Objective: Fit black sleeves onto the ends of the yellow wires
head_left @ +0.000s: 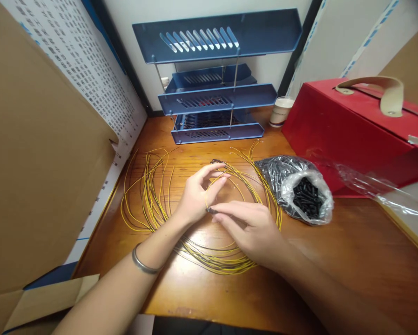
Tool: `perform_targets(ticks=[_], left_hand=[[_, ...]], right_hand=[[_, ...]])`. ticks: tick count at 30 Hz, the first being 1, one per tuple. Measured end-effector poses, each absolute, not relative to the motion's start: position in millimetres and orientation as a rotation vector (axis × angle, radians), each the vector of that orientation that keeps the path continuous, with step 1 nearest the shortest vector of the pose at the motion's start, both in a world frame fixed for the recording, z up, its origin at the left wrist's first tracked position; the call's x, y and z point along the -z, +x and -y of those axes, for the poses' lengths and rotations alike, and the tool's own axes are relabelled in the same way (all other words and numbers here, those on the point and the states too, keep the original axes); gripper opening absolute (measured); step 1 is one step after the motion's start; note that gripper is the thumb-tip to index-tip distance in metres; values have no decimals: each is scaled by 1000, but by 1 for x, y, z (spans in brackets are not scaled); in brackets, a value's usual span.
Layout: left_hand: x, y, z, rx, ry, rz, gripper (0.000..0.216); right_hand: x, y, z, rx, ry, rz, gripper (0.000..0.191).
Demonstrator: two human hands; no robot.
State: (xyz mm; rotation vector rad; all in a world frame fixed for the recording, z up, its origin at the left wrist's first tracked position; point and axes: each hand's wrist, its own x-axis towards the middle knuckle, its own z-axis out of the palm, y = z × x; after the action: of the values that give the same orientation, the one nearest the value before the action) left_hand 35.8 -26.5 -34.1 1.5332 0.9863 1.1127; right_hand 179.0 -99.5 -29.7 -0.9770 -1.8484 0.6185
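Yellow and dark wires (pixel 226 266), looped on table (pixel 362 246), centre of frame: probably light, springy; best pinched near ends. Small black piece (pixel 211 211), centre: likely stiff, light; best gripped by sides. Right hand (pixel 252 228): pinching piece. Left hand (pixel 197 193): fingertips narrowly spaced; grip on wire unclear.

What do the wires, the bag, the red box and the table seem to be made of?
Wires: probably plastic-coated metal; thin, yellow and dark strands hold springy loops.
Bag: thin, see-through plastic, glossy and crinkled.
Red box: smooth and flat-sided; coated card or imitation leather, hard to tell.
Table: wood or a wood-look surface, with brown grain and a varnish-like shine.
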Motion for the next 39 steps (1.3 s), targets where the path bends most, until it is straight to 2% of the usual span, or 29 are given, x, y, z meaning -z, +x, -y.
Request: perform_targets(ticks=[8,13,19,23,32,39], left_hand=[[37,26,13,-1291,1773,-1208,29],[39,17,-1,-1248,1645,-1228,35],[42,14,-6,-1143,1554,-1060,28],[46,11,-9,-1047,1576,-1003,31],[46,5,-29,-1077,2155,-1378,31],[48,8,-38,-1118,2024,-1373,28]], right_hand=[[26,180,103,-647,-881,1999,16],[29,178,103,-651,-975,1966,17],[37,179,102,-667,-1190,1876,17],[37,178,101,-691,-1226,1864,18],[36,177,97,-751,-1276,1787,18],[43,177,92,-705,-1327,1787,20]])
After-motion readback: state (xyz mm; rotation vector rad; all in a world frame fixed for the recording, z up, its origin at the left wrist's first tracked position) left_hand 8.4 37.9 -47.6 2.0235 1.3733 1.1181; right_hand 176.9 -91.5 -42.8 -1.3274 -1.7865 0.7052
